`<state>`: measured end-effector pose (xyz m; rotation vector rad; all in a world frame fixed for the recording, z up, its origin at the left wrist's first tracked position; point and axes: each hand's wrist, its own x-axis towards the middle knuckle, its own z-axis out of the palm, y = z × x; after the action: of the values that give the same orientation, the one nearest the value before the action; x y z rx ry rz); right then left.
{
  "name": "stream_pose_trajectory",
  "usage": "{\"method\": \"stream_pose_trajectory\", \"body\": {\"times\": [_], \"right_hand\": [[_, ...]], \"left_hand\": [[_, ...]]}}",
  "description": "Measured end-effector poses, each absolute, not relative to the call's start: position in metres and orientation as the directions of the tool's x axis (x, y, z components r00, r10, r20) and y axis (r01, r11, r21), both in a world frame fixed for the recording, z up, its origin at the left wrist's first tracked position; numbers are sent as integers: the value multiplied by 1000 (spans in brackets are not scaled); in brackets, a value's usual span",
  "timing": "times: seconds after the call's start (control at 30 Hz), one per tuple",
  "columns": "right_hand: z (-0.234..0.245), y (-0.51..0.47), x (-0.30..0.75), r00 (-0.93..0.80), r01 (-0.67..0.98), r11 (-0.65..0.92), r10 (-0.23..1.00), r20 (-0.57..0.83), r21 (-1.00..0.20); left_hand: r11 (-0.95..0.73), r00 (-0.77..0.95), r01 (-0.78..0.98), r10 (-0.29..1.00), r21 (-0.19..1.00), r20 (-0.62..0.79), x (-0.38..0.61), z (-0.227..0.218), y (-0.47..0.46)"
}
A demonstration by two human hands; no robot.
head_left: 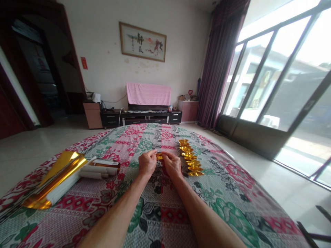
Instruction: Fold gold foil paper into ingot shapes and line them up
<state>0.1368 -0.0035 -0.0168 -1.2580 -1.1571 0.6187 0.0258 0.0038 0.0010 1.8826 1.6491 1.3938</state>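
Note:
My left hand and my right hand meet over the middle of a flowered cloth, both pinched on a small piece of gold foil paper held between their fingertips. Just right of my right hand runs a row of several folded gold foil pieces, lined up away from me. At the left lies a stack of gold foil sheets with white edges, and beside it some rolled white-backed sheets.
The cloth covers a round table. Beyond it stand a low black cabinet bearing something draped in pink cloth, a framed picture on the wall, purple curtains and large windows at right.

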Motion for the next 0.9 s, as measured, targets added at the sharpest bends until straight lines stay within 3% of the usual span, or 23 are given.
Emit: {"method": "stream_pose_trajectory", "body": {"times": [0.57, 0.9], "right_hand": [[-18, -2, 135, 315, 125, 264, 904, 290, -956], [-30, 7, 139, 357, 200, 292, 867, 347, -935]], "left_hand": [[-270, -145, 598, 890, 755, 433, 25, 4, 2], [-329, -75, 636, 874, 698, 481, 27, 4, 0]]}}
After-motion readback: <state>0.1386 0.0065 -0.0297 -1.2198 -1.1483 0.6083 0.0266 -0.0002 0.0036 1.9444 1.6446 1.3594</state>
